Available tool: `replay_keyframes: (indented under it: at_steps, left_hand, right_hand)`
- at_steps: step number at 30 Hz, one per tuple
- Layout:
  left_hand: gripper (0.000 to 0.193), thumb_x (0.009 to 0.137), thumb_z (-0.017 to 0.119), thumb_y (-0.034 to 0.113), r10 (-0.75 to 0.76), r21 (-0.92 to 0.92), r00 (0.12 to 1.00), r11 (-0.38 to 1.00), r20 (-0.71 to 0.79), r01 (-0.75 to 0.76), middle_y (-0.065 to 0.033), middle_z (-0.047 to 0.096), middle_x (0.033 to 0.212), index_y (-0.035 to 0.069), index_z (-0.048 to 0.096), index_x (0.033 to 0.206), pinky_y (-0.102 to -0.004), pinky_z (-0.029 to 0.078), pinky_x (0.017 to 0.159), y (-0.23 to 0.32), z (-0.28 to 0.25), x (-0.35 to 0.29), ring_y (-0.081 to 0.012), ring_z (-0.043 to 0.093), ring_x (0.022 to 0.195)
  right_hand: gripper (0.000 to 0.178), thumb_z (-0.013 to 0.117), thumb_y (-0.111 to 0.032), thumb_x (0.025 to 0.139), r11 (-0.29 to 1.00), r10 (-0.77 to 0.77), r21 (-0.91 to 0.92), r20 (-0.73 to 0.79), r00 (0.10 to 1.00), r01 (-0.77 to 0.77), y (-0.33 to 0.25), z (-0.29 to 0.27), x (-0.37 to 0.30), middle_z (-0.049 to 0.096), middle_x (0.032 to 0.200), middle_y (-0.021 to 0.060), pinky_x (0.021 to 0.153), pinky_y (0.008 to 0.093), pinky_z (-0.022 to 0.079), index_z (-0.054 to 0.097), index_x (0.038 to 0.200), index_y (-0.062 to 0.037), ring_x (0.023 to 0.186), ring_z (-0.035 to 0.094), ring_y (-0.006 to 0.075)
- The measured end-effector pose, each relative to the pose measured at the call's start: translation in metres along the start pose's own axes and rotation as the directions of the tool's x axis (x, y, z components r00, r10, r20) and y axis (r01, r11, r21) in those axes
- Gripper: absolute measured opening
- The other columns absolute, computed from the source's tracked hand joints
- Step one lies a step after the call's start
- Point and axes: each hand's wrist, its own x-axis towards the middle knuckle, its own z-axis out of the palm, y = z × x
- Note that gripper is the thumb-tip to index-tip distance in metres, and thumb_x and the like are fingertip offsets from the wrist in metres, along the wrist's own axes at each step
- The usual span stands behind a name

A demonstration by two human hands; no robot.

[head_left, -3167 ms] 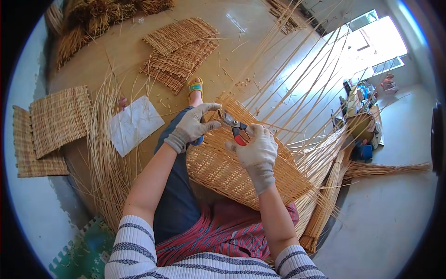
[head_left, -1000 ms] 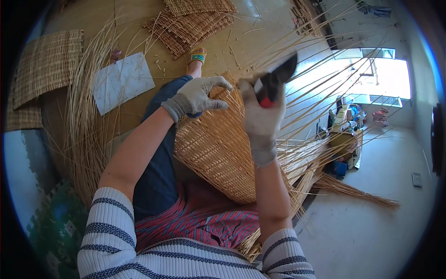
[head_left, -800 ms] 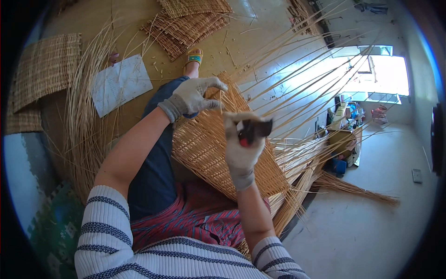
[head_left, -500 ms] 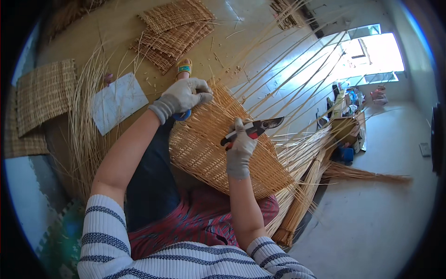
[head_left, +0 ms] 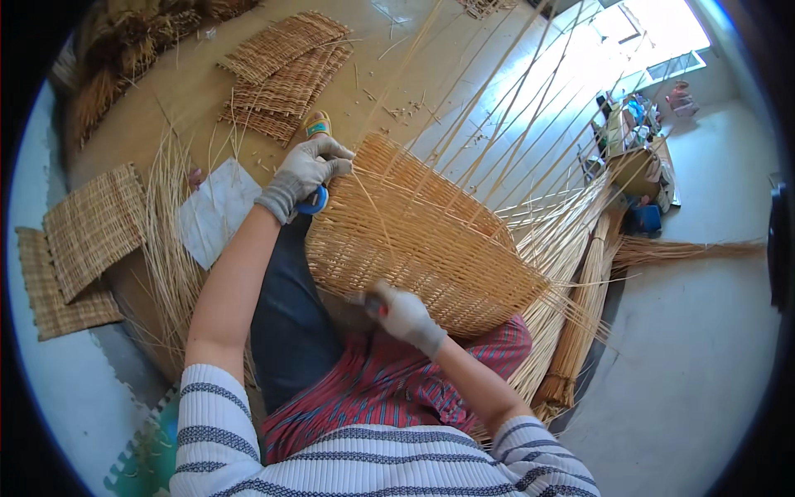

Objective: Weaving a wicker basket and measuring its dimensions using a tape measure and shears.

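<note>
Down swings my right hand (head_left: 407, 318) from mid-basket to the basket's (head_left: 422, 248) near edge, fist closed round blurred clippers (head_left: 375, 305); my left hand (head_left: 310, 170) pinches a strand (head_left: 378, 209) at its left corner, basket over my lap (head_left: 389, 381).

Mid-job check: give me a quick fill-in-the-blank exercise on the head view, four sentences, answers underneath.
1. The left hand wears a pale ____.
2. The sheet on the floor, left of the woven basket, is coloured ____.
3. The striped cloth across the lap is mainly ____.
4. The right hand is lower in the picture than the ____ hand.

Missing words: glove; white; red; left.
</note>
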Motion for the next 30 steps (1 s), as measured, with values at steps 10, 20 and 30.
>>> replay_keyframes:
  at_steps: [10,20,30]
  left_hand:
    - [0.015,0.087,0.082,0.014,0.178,0.07,0.981,0.982,-0.074,-0.173,0.0011,0.068,0.084,0.006,0.074,0.097,-0.0245,0.05,0.068,0.014,0.015,-0.01,-0.0065,0.056,0.074]
    - [0.015,0.09,0.08,0.018,0.071,0.088,0.991,0.994,-0.114,-0.061,0.0043,0.059,0.081,0.007,0.071,0.095,-0.0236,0.046,0.068,0.016,0.024,-0.021,-0.0057,0.051,0.075]
    - [0.015,0.09,0.08,0.017,0.084,0.008,0.989,0.996,-0.123,-0.084,0.004,0.06,0.085,0.008,0.07,0.095,-0.0227,0.045,0.067,0.001,0.019,-0.014,-0.0049,0.051,0.076]
  right_hand:
    - [0.051,0.064,-0.045,0.096,0.834,0.22,0.525,-0.037,0.975,-0.169,-0.027,-0.05,0.002,0.068,0.093,0.0137,0.076,0.0414,0.052,0.056,0.126,-0.0053,0.086,0.069,0.0285]
    - [0.035,0.069,-0.04,0.096,0.541,0.386,0.782,0.096,0.917,-0.309,-0.049,-0.076,0.067,0.056,0.072,0.0012,0.055,0.0314,0.048,0.054,0.101,-0.0085,0.06,0.055,0.012]
    - [0.039,0.079,-0.033,0.083,0.954,-0.011,-0.231,-0.663,0.749,-0.19,-0.077,-0.123,0.132,0.069,0.093,0.015,0.072,0.0492,0.052,0.059,0.109,-0.0111,0.084,0.069,0.0383]
